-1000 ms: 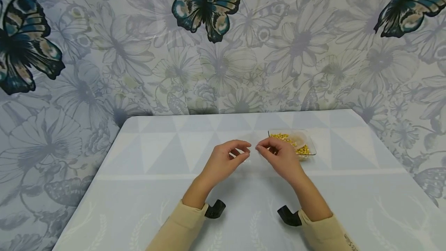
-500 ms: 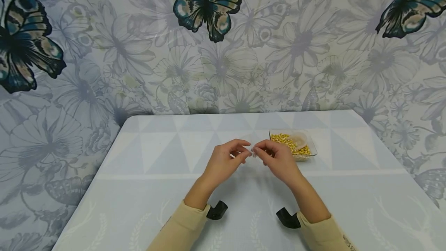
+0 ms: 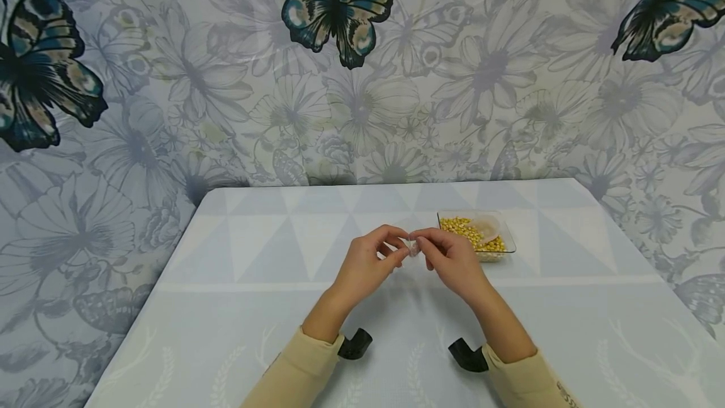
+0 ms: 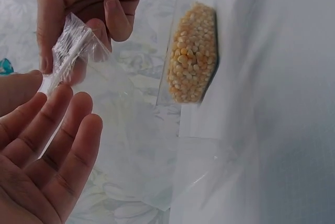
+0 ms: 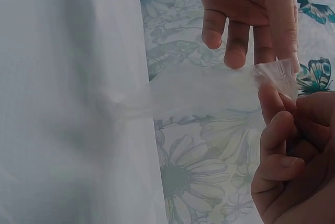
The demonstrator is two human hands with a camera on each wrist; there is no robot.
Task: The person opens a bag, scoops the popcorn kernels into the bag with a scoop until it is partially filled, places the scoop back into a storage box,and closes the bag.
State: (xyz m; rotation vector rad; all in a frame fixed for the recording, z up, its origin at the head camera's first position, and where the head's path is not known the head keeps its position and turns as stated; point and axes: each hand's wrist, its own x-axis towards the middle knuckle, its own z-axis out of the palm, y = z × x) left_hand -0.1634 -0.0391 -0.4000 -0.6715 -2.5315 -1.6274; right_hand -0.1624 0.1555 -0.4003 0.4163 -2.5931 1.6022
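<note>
Between my two hands hangs a clear thin plastic bag [image 4: 112,98], its upper edge bunched at the fingertips. My left hand [image 3: 368,260] pinches one side of that edge between thumb and forefinger, the other fingers loosely spread. Opposite it, my right hand [image 3: 455,257] pinches the gathered edge, its remaining fingers curled. Only a small crumpled bit of the bag shows between the fingertips in the head view. Seen from the right wrist, the bag [image 5: 209,90] trails down as a see-through sheet. Right behind my right hand stands a clear rectangular container [image 3: 491,256] of yellow corn kernels [image 3: 461,226].
A pale round cup or scoop [image 3: 484,227] lies on the kernels in the container. The table [image 3: 272,332] has a pale patterned cover and backs onto a wall covering [image 3: 362,118] printed with flowers and butterflies. Black wrist mounts [image 3: 355,344] stick out from both sleeves.
My right hand has moved slightly left, so the fingertips of both hands now meet. The bunched bag edge shows more plainly between them. The container has stayed in place.
</note>
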